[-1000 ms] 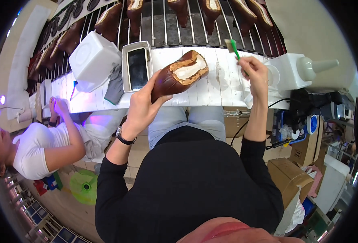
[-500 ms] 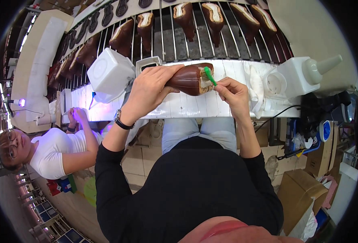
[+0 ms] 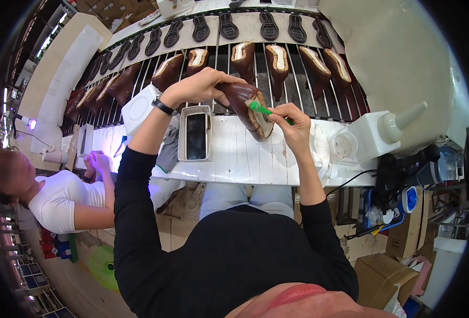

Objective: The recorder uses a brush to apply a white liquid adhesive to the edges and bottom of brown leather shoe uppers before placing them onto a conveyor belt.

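My left hand (image 3: 198, 89) is closed round a brown leather shoe upper (image 3: 239, 100), which is tilted over the white bench with its pale underside facing right. A small green-handled brush (image 3: 259, 108) is pinched in my right hand (image 3: 293, 124). Its head rests against the upper's underside near the rim. Whether wet glue coats that underside, I cannot tell. Beyond my hands, several similar brown uppers (image 3: 278, 61) lie bottom-up on a rack of metal bars (image 3: 293, 79).
Dark soles (image 3: 269, 26) line a pale ledge behind the rack. On the bench (image 3: 229, 164) are a white tray (image 3: 195, 159) with a dark rectangular thing, a white jug (image 3: 142, 108), a spouted white bottle (image 3: 377, 132) and a cloth (image 3: 322, 146). A co-worker in a white shirt (image 3: 67, 199) sits at left.
My left hand has moved up and tipped the upper so its underside slants down to the right. My right hand has shifted slightly down and left, the brush still on the upper. The view has shifted.
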The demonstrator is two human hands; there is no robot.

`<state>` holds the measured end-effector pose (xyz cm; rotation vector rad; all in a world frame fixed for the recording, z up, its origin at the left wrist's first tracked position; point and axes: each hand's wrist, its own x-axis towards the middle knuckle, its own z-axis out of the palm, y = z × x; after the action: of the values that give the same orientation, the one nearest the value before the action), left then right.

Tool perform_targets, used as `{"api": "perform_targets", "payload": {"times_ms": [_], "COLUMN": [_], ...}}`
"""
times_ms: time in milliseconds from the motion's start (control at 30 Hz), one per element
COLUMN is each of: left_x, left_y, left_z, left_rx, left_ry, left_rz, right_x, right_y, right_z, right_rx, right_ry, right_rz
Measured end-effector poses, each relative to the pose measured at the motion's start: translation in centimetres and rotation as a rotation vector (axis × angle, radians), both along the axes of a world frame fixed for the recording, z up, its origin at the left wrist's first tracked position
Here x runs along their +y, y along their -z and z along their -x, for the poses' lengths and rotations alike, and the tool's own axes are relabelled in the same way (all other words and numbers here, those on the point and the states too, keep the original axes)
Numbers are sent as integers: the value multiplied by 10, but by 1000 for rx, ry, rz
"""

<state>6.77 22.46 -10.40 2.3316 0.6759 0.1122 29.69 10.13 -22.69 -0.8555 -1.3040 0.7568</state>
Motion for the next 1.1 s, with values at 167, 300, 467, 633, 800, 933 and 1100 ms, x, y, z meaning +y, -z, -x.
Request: {"api": "perform_targets", "payload": {"times_ms": [167, 300, 467, 633, 800, 933, 1100], "left_x": [21, 39, 47, 65, 74, 75, 67], "left_y": [-1, 3, -10, -5, -4, -7, -9], "left_z": [-9, -14, -26, -34, -41, -43, -47], "left_rx": [12, -10, 95, 136, 105, 131, 149], "left_ry": [-23, 30, 60, 94, 143, 125, 108], "left_rz": [84, 93, 138, 175, 225, 197, 185], "right_x": [12, 11, 20, 22, 20, 25, 26], "right_y": [15, 8, -6, -27, -38, -15, -2], "right_z": [7, 10, -7, -30, -43, -30, -22], "right_rx": [333, 364, -18, -467, -628, -284, 119], "right_ry": [65, 77, 202, 284, 219, 227, 187], "right_rz": [278, 199, -32, -219, -185, -128, 165]}}
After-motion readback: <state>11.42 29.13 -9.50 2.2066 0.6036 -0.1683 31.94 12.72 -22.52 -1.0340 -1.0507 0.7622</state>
